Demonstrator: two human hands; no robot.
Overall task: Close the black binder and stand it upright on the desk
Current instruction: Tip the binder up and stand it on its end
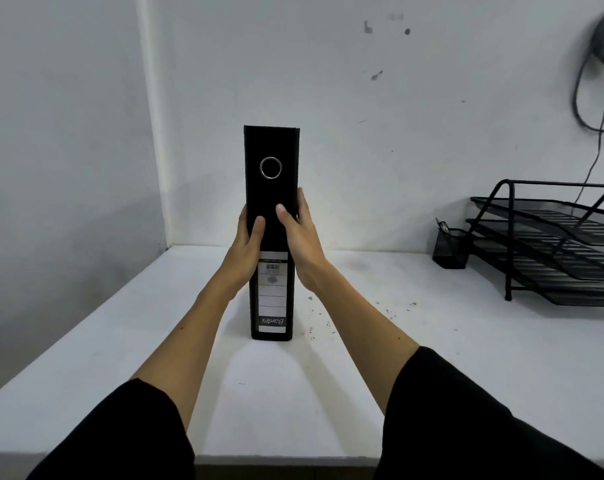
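Tabletop [103,341], white and wide, reaching to the corner of two pale walls. Speckled with small dark crumbs to the right of the middle.

Black wire paper tray [550,251] with stacked tiers at the far right, standing on the tabletop. Just beside it on the left, a small black mesh pen cup [450,249], close to the back wall. Above them, grey cables [591,81] hanging on the wall, partly cut by the edge of the view.

Black binder [271,233], closed, standing upright near the middle of the tabletop, well apart from the tray and the cup. Spine turned toward the camera, bottom edge resting on the tabletop. Metal finger ring [271,167] in the upper part of the spine. White label [273,292] in the lower part, printed upside down, with the brand word at the very bottom.

Left hand [248,244] pressed on the left side of the binder, thumb lying over the front of the spine; fingers wrapped behind, hidden. Right hand [295,233] pressed on the right side, thumb also over the spine, fingers [301,202] stretched up along the right cover. Both hands closed around the binder at about mid height, holding it from two sides. Black sleeves on both forearms, pushed up near the elbows.
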